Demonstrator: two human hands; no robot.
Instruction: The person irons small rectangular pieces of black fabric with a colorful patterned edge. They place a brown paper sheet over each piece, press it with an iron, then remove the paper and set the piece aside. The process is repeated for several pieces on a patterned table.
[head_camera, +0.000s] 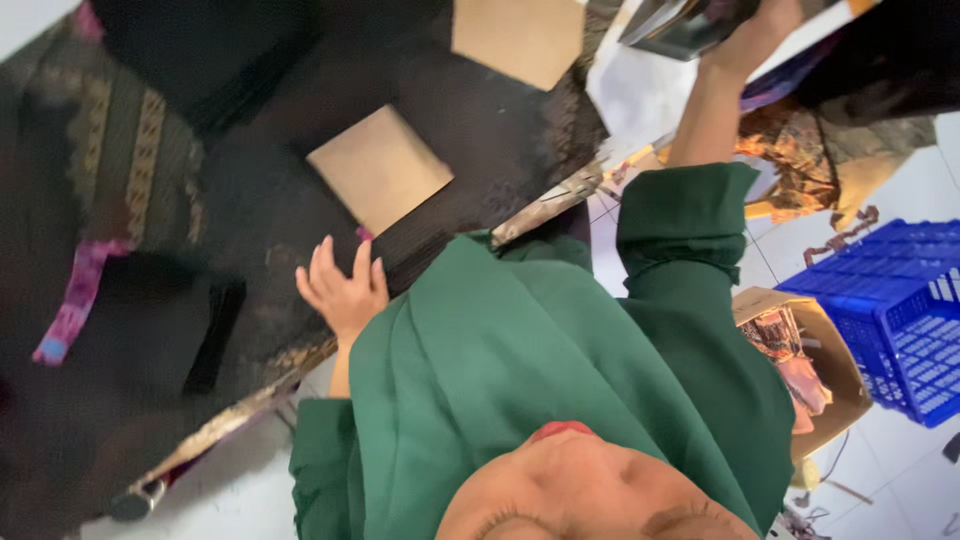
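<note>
My left hand (343, 288) is open with its fingers spread, at the near edge of a dark patterned cloth (250, 200) laid over a table. A tan cardboard square (378, 166) lies on the cloth just beyond the fingers. My right hand (752, 38), arm stretched out in a green sleeve (685, 215), grips a shiny dark wrapped package (688, 22) at the top edge of the view; most of the package is cut off. My green garment (520, 360) fills the lower middle.
A second tan cardboard piece (520, 38) lies farther back on the cloth. A pink-purple strip (72, 300) hangs at the left. On the white tiled floor (900, 460) stand a blue plastic crate (890, 310) and an open cardboard box (835, 375) holding patterned cloth. Brown-gold fabric (800, 155) is heaped at right.
</note>
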